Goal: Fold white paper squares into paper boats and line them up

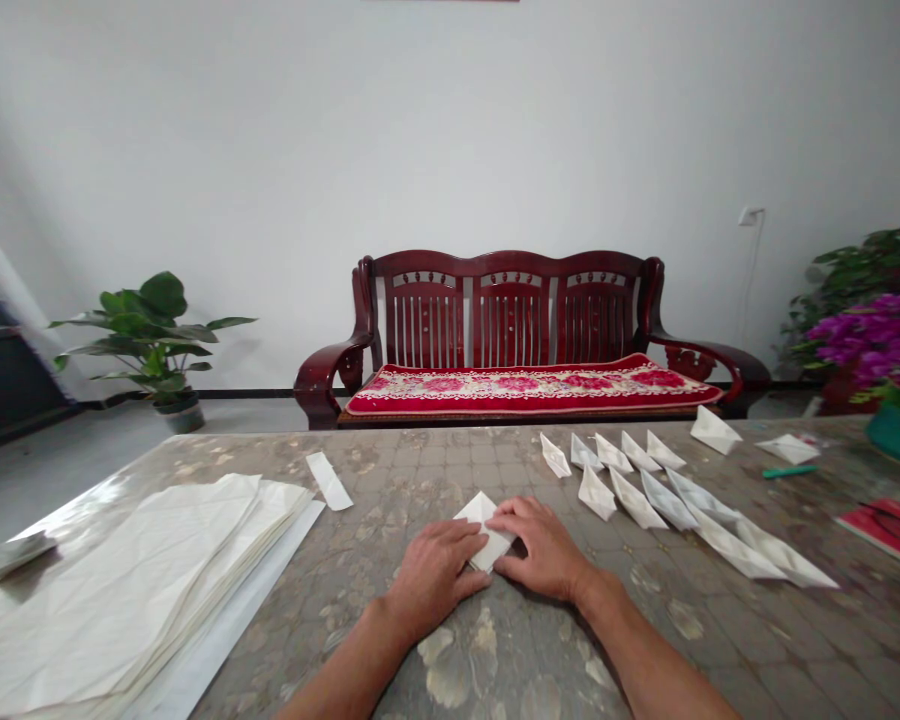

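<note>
A folded piece of white paper (484, 531) lies on the mottled tabletop (322, 610) between my hands. My left hand (431, 572) presses on its near left side, and my right hand (536, 548) rests on its right side with the fingers over the top. The fingers of both hands partly hide the paper. Several folded white paper boats (664, 495) stand in rows to the right of my right hand. A thick stack of large white paper sheets (120, 590) lies to the left, and a narrow paper strip (328, 480) lies beyond it.
A green marker (789, 471) and a red booklet (889, 530) lie at the table's right end. A potted flowering plant (877, 340) stands at the far right. Beyond the table's far edge are a dark wooden bench (514, 330) and a potted leafy plant (150, 340).
</note>
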`<state>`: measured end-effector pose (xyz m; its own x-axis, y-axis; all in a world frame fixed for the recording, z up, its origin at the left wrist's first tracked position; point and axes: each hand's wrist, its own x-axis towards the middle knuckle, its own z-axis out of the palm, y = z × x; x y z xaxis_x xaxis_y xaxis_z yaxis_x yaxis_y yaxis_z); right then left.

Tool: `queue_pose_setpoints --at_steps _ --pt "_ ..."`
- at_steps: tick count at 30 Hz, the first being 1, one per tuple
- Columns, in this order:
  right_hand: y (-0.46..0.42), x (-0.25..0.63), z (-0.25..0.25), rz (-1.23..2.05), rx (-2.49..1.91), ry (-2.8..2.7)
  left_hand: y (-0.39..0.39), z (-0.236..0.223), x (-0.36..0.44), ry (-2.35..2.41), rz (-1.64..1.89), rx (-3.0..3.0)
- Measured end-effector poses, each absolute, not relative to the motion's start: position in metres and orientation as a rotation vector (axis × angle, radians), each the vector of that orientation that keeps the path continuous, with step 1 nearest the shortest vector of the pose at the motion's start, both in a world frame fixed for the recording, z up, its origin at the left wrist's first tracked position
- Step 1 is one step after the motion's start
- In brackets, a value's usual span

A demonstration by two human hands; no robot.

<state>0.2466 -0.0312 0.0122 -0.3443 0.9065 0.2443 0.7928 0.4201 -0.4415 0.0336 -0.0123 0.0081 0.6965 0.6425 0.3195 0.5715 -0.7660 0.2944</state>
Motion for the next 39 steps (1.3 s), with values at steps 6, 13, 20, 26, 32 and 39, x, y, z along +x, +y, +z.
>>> queue_pose_setpoints --at_steps 6,13,20,26,32,39 --pt "-0.027 0.246 0.008 0.324 -1.457 -2.175 -0.008 0.006 0.031 1.006 0.621 2.672" --pt "-0.023 0.248 0.003 0.308 -1.431 -2.109 -0.004 -0.001 0.032 1.077 0.718 2.594" --pt "-0.025 0.246 0.006 0.312 -1.48 -2.021 0.003 0.0 0.03 1.305 0.766 2.455" --pt "-0.023 0.247 0.007 0.27 -1.624 -1.968 0.002 0.007 0.031 1.382 0.749 2.441" --pt "-0.021 0.246 0.004 0.179 -1.727 -1.932 0.007 0.007 0.03 1.497 0.709 2.378" --pt "-0.02 0.244 0.004 0.083 -1.855 -1.92 0.011 0.004 0.028 1.492 0.713 2.343"
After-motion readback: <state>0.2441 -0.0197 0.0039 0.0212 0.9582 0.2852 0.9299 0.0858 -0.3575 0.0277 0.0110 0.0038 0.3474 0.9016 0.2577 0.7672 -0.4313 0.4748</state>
